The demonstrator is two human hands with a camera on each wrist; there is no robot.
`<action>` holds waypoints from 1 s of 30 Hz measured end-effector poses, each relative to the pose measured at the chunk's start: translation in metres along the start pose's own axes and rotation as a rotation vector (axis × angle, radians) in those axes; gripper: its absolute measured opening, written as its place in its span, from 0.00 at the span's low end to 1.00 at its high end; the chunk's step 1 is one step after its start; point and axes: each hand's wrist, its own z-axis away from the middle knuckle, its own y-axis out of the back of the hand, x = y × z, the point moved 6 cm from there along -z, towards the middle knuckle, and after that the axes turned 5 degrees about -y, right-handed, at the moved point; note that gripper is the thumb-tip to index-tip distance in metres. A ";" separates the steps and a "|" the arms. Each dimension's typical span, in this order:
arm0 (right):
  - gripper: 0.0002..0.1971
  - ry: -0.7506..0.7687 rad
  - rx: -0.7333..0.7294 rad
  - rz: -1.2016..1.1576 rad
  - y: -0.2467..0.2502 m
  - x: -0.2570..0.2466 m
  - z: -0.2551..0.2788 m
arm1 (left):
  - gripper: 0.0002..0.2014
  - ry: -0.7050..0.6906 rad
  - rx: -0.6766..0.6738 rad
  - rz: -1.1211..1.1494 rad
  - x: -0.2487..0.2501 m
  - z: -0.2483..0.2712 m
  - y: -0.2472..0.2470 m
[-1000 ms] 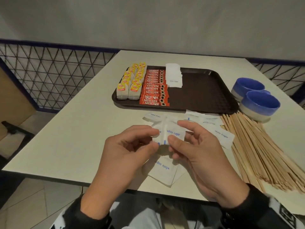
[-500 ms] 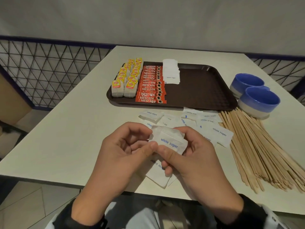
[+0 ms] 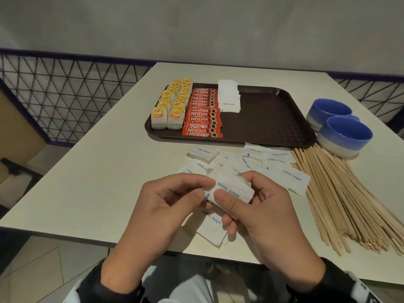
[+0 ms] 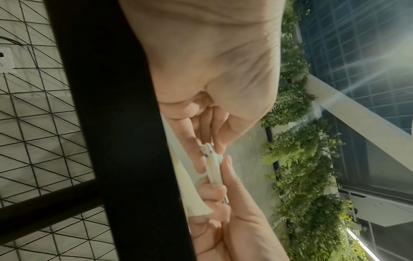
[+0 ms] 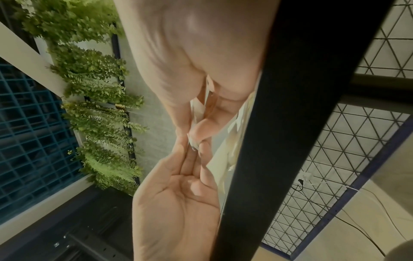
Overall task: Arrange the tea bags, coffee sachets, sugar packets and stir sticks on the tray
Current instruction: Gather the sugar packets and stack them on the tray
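Both hands hold a small stack of white sugar packets (image 3: 229,186) above the table's near edge. My left hand (image 3: 175,200) pinches its left end; my right hand (image 3: 258,206) grips it with the thumb on top. In the left wrist view the stack (image 4: 212,166) shows edge-on between the fingertips, and the right wrist view shows a sliver of the stack (image 5: 196,114). The brown tray (image 3: 269,119) holds rows of yellow-tagged tea bags (image 3: 170,106), red coffee sachets (image 3: 203,112) and a pile of sugar packets (image 3: 228,98). Loose sugar packets (image 3: 258,160) lie before the tray. Wooden stir sticks (image 3: 341,200) fan out at the right.
Two blue-and-white bowls (image 3: 343,134) stand right of the tray, above the stir sticks. More sugar packets (image 3: 214,228) lie under my hands near the table's front edge. A wire mesh fence (image 3: 65,101) runs along the table's left side. The tray's right half is bare.
The packets in my hands have been squared into a tidier stack and turned so the print faces up. My hands have drawn closer together around it.
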 end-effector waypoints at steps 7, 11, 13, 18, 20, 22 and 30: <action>0.05 0.017 -0.014 -0.113 0.002 -0.003 0.003 | 0.10 -0.021 0.059 -0.050 -0.001 0.000 0.004; 0.06 0.003 -0.011 -0.130 0.003 -0.002 0.004 | 0.10 -0.026 0.031 -0.038 -0.001 -0.001 0.002; 0.09 0.015 0.030 -0.091 0.003 -0.002 0.004 | 0.10 -0.035 0.015 -0.047 0.000 0.000 0.001; 0.14 0.032 0.072 -0.061 0.004 -0.002 0.003 | 0.10 -0.036 -0.023 -0.014 0.003 0.002 -0.003; 0.15 0.033 0.070 -0.065 0.004 -0.002 0.003 | 0.12 -0.034 -0.029 -0.020 0.002 0.003 -0.004; 0.15 0.035 0.053 -0.084 0.004 -0.002 0.003 | 0.12 -0.027 -0.013 -0.029 0.001 0.002 -0.002; 0.10 0.038 0.042 -0.112 0.003 -0.003 0.003 | 0.11 -0.028 0.027 -0.031 0.001 0.001 0.001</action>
